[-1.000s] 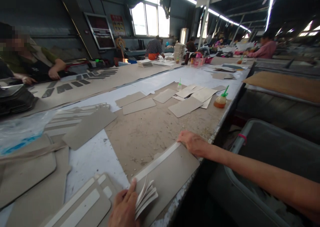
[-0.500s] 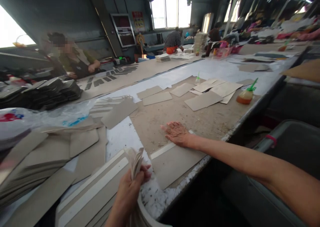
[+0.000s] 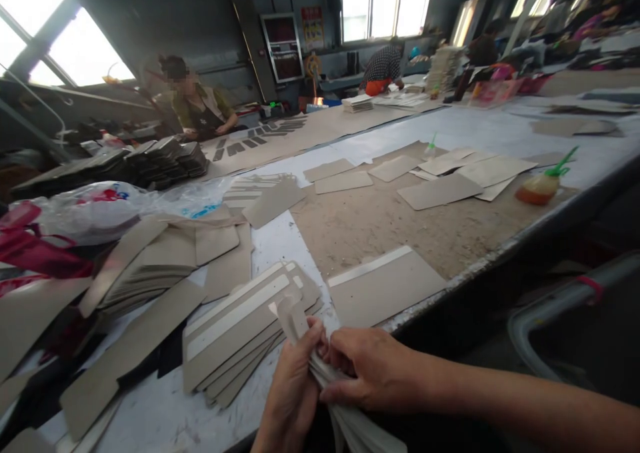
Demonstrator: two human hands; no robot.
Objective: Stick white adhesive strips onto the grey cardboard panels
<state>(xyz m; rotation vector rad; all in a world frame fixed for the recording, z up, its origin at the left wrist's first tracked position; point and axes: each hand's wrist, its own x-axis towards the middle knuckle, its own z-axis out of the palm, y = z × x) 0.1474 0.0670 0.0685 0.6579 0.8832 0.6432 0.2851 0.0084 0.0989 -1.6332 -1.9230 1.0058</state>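
Note:
A bundle of long pale strips [image 3: 361, 432] bends down over the table's near edge. My left hand [image 3: 294, 383] is closed around it, with the strip ends sticking up past the thumb. My right hand [image 3: 373, 366] is closed on the same bundle, its thumb and curled fingers against the strips just right of the left hand. Beyond both hands, a grey-beige panel [image 3: 387, 286] lies flat with a white strip along its far edge. Left of my hands is a fanned stack of similar panels [image 3: 235, 326], the upper ones with white strips.
Loose panels [image 3: 440, 191] lie farther back beside a green-nozzled glue bottle [image 3: 537, 190]. At left are more panel stacks [image 3: 150, 266], a plastic bag [image 3: 95, 210] and dark stacked pieces [image 3: 165, 160]. A co-worker [image 3: 203, 106] stands across the table; a metal chair frame [image 3: 520, 333] is at right.
My right hand has left the panel with the white strip and come back to the bundle beside my left hand. The view has shifted left, so the table appears farther right.

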